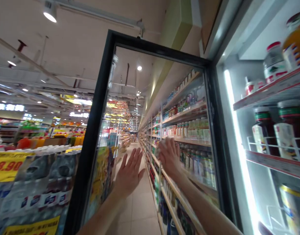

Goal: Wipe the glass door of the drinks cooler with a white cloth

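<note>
In front of me stands an opened glass cooler door with a black frame [96, 107]. My left hand [130, 171] is raised to its pane, palm forward, fingers stretched out and thumb apart, holding nothing. Higher and to the right, my right hand [170, 156] lies flat toward the same glass, fingertips up and blurred. A pale, whitish cloth-like patch [160, 148] shows along its fingers, seemingly pressed under the hand; the blur hides its exact kind. Shelves of bottles [189, 129] show in the glass behind both hands.
At right is the lit cooler, with dark bottles [262, 129] and a red-capped bottle [274, 62] on its shelves [275, 88]. Shrink-wrapped bottle packs [39, 195] and a yellow price sign [8, 166] stand at left. A tiled aisle floor [140, 202] shows through the pane.
</note>
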The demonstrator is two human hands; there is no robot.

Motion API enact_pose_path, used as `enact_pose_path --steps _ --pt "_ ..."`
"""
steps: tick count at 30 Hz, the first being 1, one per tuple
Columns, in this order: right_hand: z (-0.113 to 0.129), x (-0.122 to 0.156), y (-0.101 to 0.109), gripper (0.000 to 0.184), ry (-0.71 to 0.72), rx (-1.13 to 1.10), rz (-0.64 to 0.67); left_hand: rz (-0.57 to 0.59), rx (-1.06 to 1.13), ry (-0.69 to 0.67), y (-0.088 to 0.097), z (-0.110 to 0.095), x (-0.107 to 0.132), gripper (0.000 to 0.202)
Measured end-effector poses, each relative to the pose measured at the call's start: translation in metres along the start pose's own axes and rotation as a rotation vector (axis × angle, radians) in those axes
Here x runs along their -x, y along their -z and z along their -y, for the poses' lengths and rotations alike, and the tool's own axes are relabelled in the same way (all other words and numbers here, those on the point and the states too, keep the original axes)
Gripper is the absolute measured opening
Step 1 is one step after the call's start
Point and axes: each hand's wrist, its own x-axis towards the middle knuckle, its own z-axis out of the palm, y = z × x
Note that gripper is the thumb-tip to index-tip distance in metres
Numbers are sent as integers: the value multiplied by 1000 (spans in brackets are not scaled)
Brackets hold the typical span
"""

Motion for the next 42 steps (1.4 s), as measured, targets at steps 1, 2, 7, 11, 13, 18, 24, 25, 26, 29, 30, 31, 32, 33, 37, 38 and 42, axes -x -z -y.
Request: enact_pose_path --steps 1,2,7,11,13,18,24,25,26,29,30,31,32,33,37,38,42 --pt "8 9 -2 43 108 -17 27 1 -1 2 0 1 -1 60" --pt "7 19 -1 42 142 -24 47 4 -3 3 0 1 -1 60" --pt "-61 53 13 46 -551 74 -130 22 1 9 3 -1 -3 60" --pt "-31 54 2 48 -466 52 -139 16 3 7 1 -1 -2 62" --pt "-2 55 -5 47 -186 7 -61 12 4 7 0 1 -1 62" --pt "-32 67 1 44 -234 53 -41 11 14 13 0 2 -1 58" --pt "-11 61 -3 49 -388 45 -134 15 5 12 1 -1 -2 58" --pt "5 61 -5 49 -233 13 -91 12 10 12 2 0 -2 58" --pt "16 63 -5 49 -89 -15 -51 12 13 13 2 0 -2 57" --pt "12 78 0 48 48 -16 -11 27 12 13 4 0 -3 55" --pt "0 84 3 47 -38 13 -34 32 8 14 5 0 -3 54" --pt "-13 88 5 46 -170 45 -67 33 3 14 5 -1 -3 53" --pt "-23 92 7 47 -316 74 -101 32 -1 12 6 -1 -3 52" --pt "-28 94 7 48 -440 94 -127 28 -4 10 6 -2 -4 52" --pt "0 99 1 52 -307 45 -98 20 -9 12 7 -2 -3 51" --pt "8 101 -1 52 -165 16 -48 27 -9 17 7 -2 -3 51" --pt "-7 114 2 49 -96 32 -3 49 -10 24 6 -2 -3 52"
